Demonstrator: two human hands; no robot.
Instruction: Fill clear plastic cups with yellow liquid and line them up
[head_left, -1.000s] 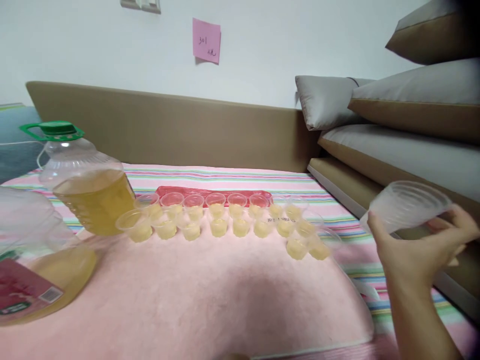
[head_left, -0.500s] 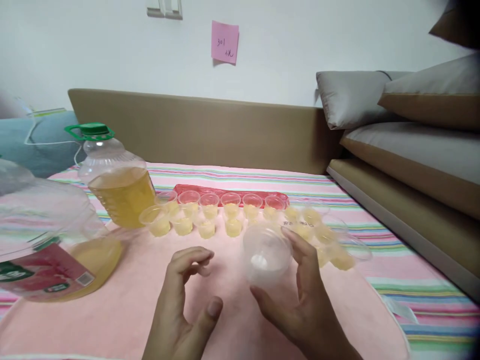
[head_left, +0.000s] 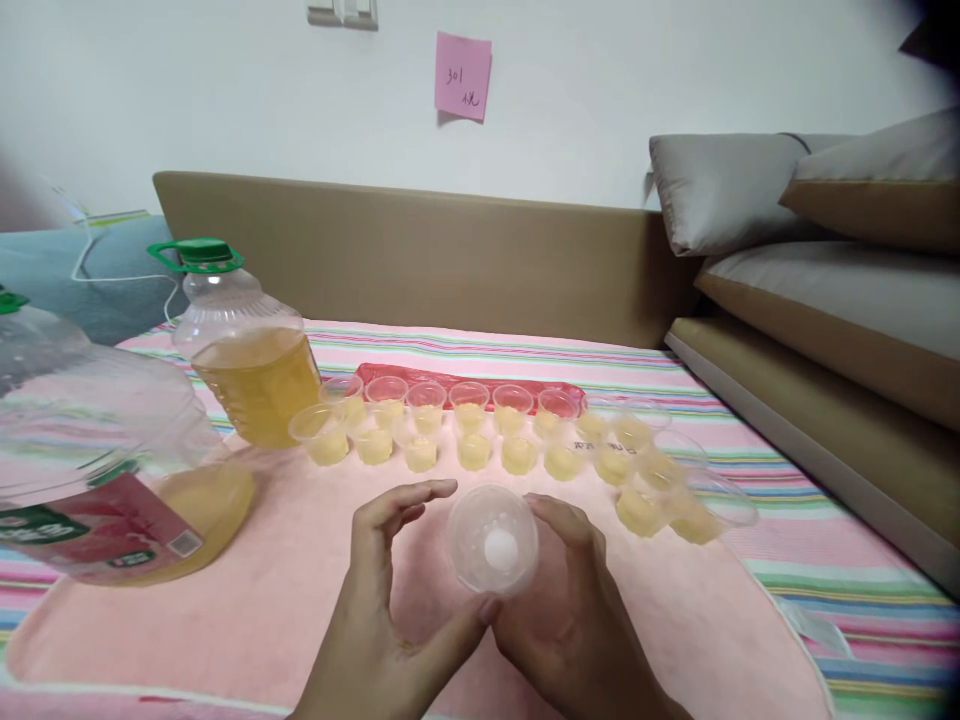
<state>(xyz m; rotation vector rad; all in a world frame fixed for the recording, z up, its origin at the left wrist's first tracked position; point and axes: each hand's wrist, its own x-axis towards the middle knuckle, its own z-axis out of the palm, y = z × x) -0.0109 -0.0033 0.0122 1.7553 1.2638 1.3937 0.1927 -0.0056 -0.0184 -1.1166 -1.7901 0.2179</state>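
Observation:
A translucent plastic cup (head_left: 480, 530) is between my two hands, its round mouth tilted toward me. A white round patch shows inside it; whether that is a thing or light on the base I cannot tell. My right hand (head_left: 577, 590) grips the cup from the right, fingers along the upper rim. From the left, my left hand (head_left: 397, 590) curves around it, thumb at the lower rim and index fingertip by the upper left edge. Beyond stand several small clear cups (head_left: 474, 450) with pale yellow liquid, in rows that bend toward me at the right.
Two large green-capped jugs of yellow liquid, a nearer jug (head_left: 97, 440) and a farther jug (head_left: 255, 380), stand left on the pink mat (head_left: 300, 600). Behind the cups lies a red plastic package (head_left: 442, 385). Grey-brown cushions (head_left: 840, 310) are piled at right.
The cup has come nearer and to the left in my right hand. My left hand has moved right, closing around the cup's left side.

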